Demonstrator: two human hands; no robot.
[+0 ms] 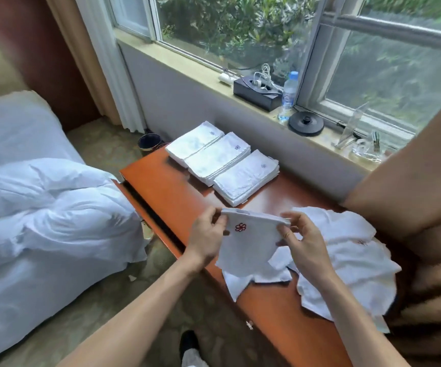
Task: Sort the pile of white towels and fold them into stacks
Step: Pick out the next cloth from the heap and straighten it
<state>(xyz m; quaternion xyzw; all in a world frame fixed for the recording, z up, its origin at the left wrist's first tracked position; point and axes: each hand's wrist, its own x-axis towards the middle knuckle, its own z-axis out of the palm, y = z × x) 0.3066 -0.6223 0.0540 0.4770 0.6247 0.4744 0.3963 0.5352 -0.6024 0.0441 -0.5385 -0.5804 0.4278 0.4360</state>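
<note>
Towel (251, 245): white, red emblem near upper left corner, held up over near edge of counter (161, 186); lower part hangs crumpled.
Left grip (208, 234): pinching towel's upper left corner.
Right grip (302, 241): pinching towel's upper right edge.
Loose pile (351, 260): unfolded white towels on counter, just right of held towel.
Folded stacks (220, 158): three, side by side at counter's far end, below windowsill (187, 67).
Bed (42, 202): left of counter, white bedding rumpled.
</note>
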